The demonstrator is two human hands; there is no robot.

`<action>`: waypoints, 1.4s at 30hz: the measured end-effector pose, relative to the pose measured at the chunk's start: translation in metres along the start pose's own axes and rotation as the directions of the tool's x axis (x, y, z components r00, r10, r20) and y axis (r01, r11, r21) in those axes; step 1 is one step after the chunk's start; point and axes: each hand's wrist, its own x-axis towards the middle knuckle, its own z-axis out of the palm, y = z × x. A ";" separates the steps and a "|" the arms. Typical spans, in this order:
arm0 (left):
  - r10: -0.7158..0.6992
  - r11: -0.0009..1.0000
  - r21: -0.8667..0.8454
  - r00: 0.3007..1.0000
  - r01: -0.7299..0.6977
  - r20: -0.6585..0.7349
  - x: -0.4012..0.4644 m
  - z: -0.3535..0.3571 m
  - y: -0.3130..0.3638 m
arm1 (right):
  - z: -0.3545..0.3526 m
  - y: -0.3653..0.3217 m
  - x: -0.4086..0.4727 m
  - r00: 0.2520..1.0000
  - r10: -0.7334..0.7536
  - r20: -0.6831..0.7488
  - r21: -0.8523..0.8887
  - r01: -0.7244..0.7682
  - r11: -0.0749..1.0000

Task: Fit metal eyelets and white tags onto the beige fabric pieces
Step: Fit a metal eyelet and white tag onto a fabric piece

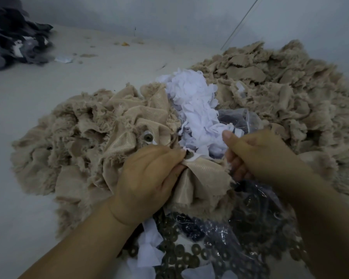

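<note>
My left hand [149, 176] grips a beige fabric piece [206, 178] at its top corner, where a dark metal eyelet [189, 154] sits with a bit of white tag beside it. My right hand [256, 156] is just right of the piece, fingers curled, thumb raised; whether it pinches anything is hidden. A heap of white tags [195, 109] lies behind the hands. Loose metal eyelets [181, 252] are spread near the bottom edge. A fitted eyelet [148, 137] shows on a fabric piece in the left pile.
Beige fabric piles lie to the left [79, 133] and at the back right [280, 87]. Clear plastic bags of dark parts [250, 214] sit below my right hand. Dark cloth [14, 37] is heaped at the far left corner on the pale floor [109, 63].
</note>
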 end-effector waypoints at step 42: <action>-0.418 0.623 -0.516 0.808 0.588 0.416 0.030 -0.001 0.024 | 0.020 -0.001 -0.003 0.900 -0.014 0.436 0.593 -0.275 0.756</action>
